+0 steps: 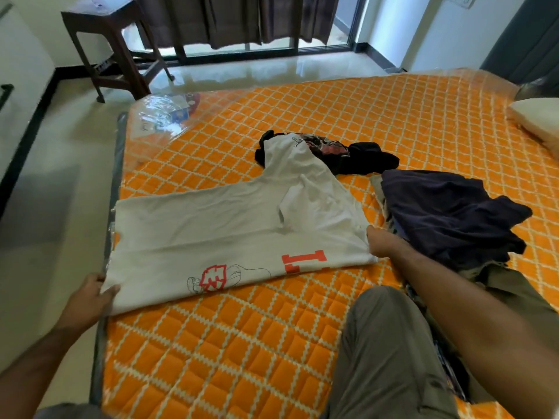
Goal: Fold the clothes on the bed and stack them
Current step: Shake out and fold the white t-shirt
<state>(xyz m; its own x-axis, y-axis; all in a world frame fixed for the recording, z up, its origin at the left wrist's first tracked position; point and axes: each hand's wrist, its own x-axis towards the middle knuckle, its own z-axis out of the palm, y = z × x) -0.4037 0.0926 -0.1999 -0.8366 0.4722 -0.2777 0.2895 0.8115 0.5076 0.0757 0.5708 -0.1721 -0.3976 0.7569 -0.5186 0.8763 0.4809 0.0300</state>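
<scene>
1 white T-shirt (211, 231) w/ red print lies flat at bed (242, 343) centre-left, its far end draped over 1 black printed garment (357, 160) at 12 o'clock. 1 dark navy heap (447, 219) at 3 o'clock; how many pieces are in it can't be told. Left hand (90, 294) pinches the shirt's near-left corner at 8 o'clock, thumb on top, fingers under cloth, unseen. Right hand (382, 241) grips the shirt's right edge; fingers hidden by bunched fabric. 1 knee (390, 343) in olive trousers at 5 o'clock, cut off by the frame. 1 pillow (535, 119) at 2 o'clock, cropped. 1 stool (112, 43) at 11 o'clock.
</scene>
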